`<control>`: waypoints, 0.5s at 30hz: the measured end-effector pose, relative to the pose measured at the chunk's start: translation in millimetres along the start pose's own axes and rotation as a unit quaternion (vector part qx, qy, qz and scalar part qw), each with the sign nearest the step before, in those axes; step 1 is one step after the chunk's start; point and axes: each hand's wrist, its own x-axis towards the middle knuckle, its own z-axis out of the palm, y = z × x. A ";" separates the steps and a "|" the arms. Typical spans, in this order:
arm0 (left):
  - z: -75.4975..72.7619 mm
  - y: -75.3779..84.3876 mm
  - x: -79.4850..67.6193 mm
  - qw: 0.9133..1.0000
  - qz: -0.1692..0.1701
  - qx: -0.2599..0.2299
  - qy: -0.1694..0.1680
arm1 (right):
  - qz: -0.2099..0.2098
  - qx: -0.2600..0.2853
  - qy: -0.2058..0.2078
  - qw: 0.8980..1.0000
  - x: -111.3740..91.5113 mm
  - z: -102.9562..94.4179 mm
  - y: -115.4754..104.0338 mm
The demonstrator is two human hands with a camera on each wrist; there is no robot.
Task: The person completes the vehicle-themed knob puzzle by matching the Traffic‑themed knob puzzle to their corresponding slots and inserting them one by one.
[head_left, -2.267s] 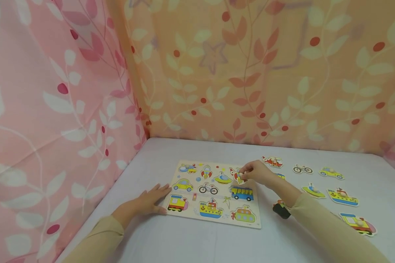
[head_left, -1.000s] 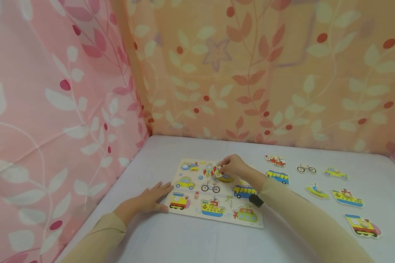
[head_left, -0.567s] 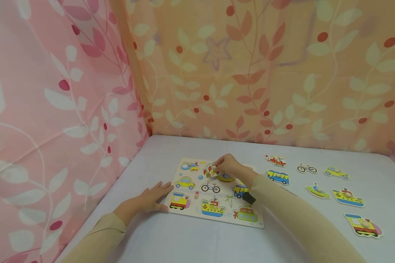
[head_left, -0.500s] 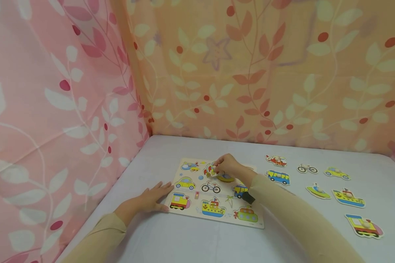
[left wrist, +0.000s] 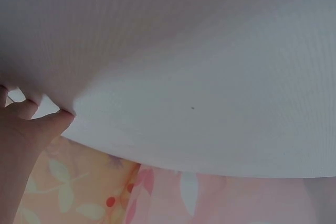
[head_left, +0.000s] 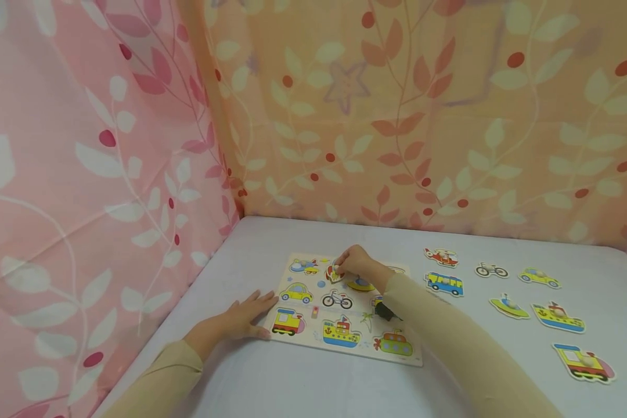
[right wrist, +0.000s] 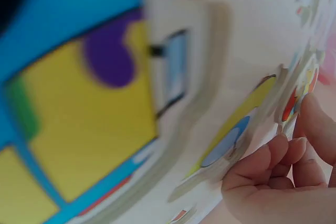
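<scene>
My right hand point(head_left: 357, 264) pinches a rocket puzzle piece point(head_left: 334, 274) by its knob, close over the rocket picture in the board's top row. In the right wrist view, thumb and fingertips meet at the red-and-yellow rocket piece point(right wrist: 290, 104), while the hand point(right wrist: 283, 179) hangs low over the board beside the flying saucer picture point(right wrist: 226, 135). The puzzle board point(head_left: 317, 297) lies flat, printed with vehicles. My left hand point(head_left: 237, 319) rests on the table with spread fingers, fingertips right at the board's left edge. Its thumb and fingers point(left wrist: 55, 121) also show in the left wrist view.
Loose knobbed pieces lie right of the board: helicopter point(head_left: 441, 257), bus point(head_left: 444, 284), bicycle point(head_left: 491, 270), car point(head_left: 540, 277), flying saucer point(head_left: 509, 305), ship point(head_left: 558, 317) and train point(head_left: 584, 363). Flowered curtains point(head_left: 397, 116) stand behind and left of the white table point(head_left: 303, 383).
My right hand has carried the rocket piece left, from the board's top right corner to the rocket picture, and lowered it there. My left hand has stayed by the board's edge.
</scene>
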 end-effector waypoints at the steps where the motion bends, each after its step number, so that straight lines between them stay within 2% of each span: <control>1: 0.4 0.6 0.1 1.000 0.001 0.001 0.000 | 0.001 -0.004 0.000 1.000 0.3 0.2 0.3; 15: -1.2 3.7 -2.3 1.000 0.004 0.000 -0.004 | -0.007 -0.030 -0.058 0.998 1.2 4.5 -2.7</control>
